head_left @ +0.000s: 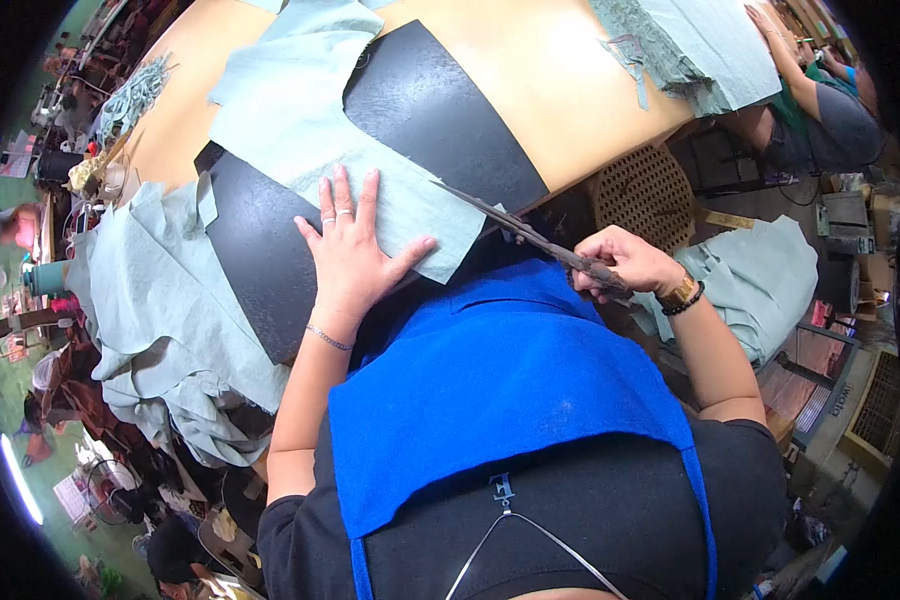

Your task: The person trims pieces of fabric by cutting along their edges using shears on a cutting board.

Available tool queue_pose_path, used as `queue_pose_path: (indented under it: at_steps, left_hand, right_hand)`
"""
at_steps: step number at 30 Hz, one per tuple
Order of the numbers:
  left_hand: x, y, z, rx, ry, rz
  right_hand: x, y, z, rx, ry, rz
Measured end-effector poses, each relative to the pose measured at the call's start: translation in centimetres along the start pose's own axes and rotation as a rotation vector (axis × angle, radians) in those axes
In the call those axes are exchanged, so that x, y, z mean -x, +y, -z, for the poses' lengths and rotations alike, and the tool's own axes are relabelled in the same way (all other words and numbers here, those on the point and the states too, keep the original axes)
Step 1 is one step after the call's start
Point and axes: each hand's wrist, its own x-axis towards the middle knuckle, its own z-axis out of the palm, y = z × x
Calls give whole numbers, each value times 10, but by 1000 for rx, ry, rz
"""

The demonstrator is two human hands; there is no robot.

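Observation:
My left hand (355,262) lies flat with fingers spread on a pale green cut piece of fabric (295,115). Beneath that fabric is a smooth black board (440,105) at the table's near edge. In my right hand (635,262) is a pair of long dark fabric shears (535,238), held by the handles. The blades point up and left, with their tips at the fabric's right edge. From this angle I cannot make out whether the blades are apart.
More pale green fabric (170,290) hangs over the table's left side. A fabric stack (710,50) lies at the far right of the tan table (540,60), near another person's arm (792,72). Below on the right are a woven stool (645,190) and a fabric heap (755,280).

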Motion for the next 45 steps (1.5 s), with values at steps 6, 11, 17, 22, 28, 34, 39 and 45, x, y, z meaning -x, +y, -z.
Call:
queue_pose_path:
  at_steps: [6, 11, 17, 22, 28, 34, 39, 45]
  left_hand:
    - [1, 0, 3, -4, -2, 43]
    - [3, -1, 1, 41, 26, 39]
    - [8, -1, 2, 78, 40, 28]
    - [10, -3, 1, 109, 46, 22]
    - [14, 0, 0, 120, 47, 4]
    - [16, 3, 1, 113, 75, -5]
    - [3, -11, -3, 146, 137, 6]
    - [-13, -30, 7, 30, 139, 88]
  right_hand:
    - [3, 0, 4, 29, 27, -38]
    - [4, 3, 7, 17, -21, -63]
    - [-18, 8, -2, -94, -35, 33]
    - [-6, 9, 3, -53, -17, -20]
    - [-12, 4, -4, -52, -34, 17]
    - [-24, -4, -12, -142, -18, 9]
    - [-17, 3, -6, -101, -22, 3]
    - [-22, 4, -4, -123, -50, 22]
